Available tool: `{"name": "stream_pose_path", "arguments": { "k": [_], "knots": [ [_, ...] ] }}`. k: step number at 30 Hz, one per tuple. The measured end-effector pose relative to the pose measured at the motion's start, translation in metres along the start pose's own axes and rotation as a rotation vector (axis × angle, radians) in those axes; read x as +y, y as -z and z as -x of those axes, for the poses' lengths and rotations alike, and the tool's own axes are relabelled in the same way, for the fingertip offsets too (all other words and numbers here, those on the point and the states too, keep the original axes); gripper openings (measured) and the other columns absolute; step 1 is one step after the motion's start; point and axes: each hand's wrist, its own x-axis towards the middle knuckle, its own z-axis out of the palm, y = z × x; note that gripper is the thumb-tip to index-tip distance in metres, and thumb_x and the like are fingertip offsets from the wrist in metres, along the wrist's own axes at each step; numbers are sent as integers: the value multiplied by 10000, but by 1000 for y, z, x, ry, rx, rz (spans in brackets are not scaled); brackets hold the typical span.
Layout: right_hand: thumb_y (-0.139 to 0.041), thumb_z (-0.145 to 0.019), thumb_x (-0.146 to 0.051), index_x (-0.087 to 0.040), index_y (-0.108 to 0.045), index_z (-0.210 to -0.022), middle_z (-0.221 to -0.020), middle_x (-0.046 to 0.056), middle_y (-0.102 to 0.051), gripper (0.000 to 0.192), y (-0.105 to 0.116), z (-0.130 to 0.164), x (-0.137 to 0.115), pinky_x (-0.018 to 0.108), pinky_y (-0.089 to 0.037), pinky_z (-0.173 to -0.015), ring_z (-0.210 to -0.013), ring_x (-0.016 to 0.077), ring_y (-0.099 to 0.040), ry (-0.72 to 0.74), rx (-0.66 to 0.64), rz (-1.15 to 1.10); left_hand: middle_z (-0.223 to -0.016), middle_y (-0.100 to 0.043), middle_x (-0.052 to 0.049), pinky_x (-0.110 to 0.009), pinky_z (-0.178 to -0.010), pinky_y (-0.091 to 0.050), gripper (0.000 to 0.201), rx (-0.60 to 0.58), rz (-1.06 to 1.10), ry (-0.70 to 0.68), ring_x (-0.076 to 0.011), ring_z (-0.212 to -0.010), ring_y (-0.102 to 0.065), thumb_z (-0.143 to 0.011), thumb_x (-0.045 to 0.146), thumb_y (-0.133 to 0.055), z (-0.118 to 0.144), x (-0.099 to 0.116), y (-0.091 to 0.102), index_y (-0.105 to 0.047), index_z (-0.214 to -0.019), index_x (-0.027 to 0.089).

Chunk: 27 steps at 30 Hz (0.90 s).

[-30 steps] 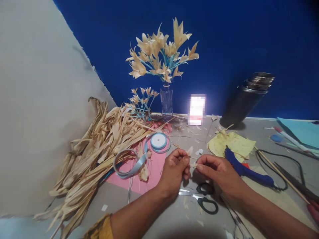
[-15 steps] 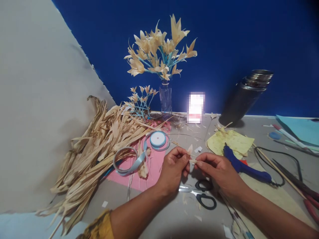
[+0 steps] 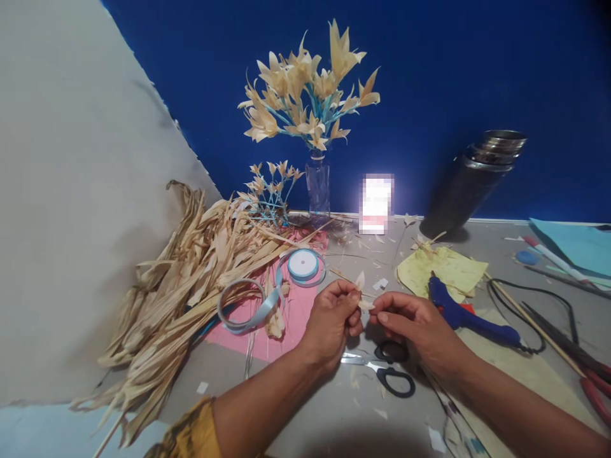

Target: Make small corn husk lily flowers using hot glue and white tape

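Mid-assembly, I noted left hand (image 3: 333, 316) and right hand (image 3: 413, 326) pinching one husk petal (image 3: 361, 283) (scissors (image 3: 389, 369) near); next needs steady fingertips.

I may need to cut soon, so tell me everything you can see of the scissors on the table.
The scissors lie flat on the grey table, just below both hands. They have two black oval handle loops pointing right and shiny metal blades pointing left. The blades look closed, though the left hand hides their tips. The right hand covers part of the upper loop; whether it touches is unclear. Small pale scraps lie around them.
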Motion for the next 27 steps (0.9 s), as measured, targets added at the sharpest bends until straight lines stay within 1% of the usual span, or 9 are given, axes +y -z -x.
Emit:
{"name": "stream_pose_path", "arguments": {
  "k": [3, 8, 13, 16, 19, 21, 24, 27],
  "knots": [
    [-846, -761, -429, -188, -727, -864, -774, 24, -701, 288, 2, 0, 3, 217, -364, -535, -613, 104, -507, -1, -8, -6, -569, -500, 86, -166, -422, -285, 414, 0, -30, 17, -39, -450, -368, -662, 363, -898, 0, -2, 2, -562, -825, 183],
    [-831, -760, -395, -188, -701, -813, -710, 8, -665, 251, 2, 0, 2, 217, -338, -505, -575, 99, -472, -23, -13, -20, -482, -449, 98, -164, -426, -270, 399, -35, -58, 99, -49, -440, -341, -686, 375, -877, 0, -5, 4, -551, -822, 189],
    [-756, -765, -271, -195, -673, -766, -677, 8, -673, 113, 0, -1, 4, 209, -312, -485, -548, 93, -457, -36, -26, -56, -499, -460, 97, -160, -422, -261, 440, -52, -2, 142, -43, -443, -333, -638, 355, -916, 2, -4, 2, -548, -809, 187],
    [-722, -744, -234, -195, -663, -728, -642, 4, -658, 72, -1, -1, 4, 211, -302, -482, -539, 94, -443, -43, -20, -68, -532, -487, 91, -159, -416, -257, 451, -63, 28, 141, -33, -440, -335, -612, 329, -938, 3, -3, 1, -556, -799, 180],
    [-709, -731, -236, -188, -674, -706, -632, 10, -656, 65, -1, -1, 1, 215, -296, -486, -538, 93, -429, -34, 2, -51, -553, -508, 80, -163, -411, -265, 447, -73, 35, 123, -31, -439, -351, -604, 322, -947, 3, -3, 1, -567, -784, 171],
    [-712, -717, -244, -179, -685, -693, -633, 20, -665, 75, -1, -1, -2, 219, -308, -497, -545, 97, -445, -18, 16, -19, -532, -498, 82, -164, -412, -273, 439, -76, 32, 120, -37, -439, -364, -612, 327, -947, 2, -2, 1, -573, -781, 171],
    [-719, -707, -251, -172, -694, -686, -637, 28, -675, 85, 1, -1, -4, 224, -330, -510, -552, 101, -469, 6, 13, 10, -508, -481, 87, -161, -416, -276, 433, -80, 44, 134, -41, -437, -366, -628, 329, -944, 2, -1, 1, -570, -782, 173],
    [-732, -725, -269, -178, -692, -710, -647, 21, -669, 100, 1, 0, -3, 229, -358, -509, -556, 109, -476, 10, 9, -4, -543, -494, 86, -156, -417, -271, 435, -94, 83, 147, -29, -437, -351, -631, 311, -947, 3, 0, 1, -570, -793, 167]
  ]
}}
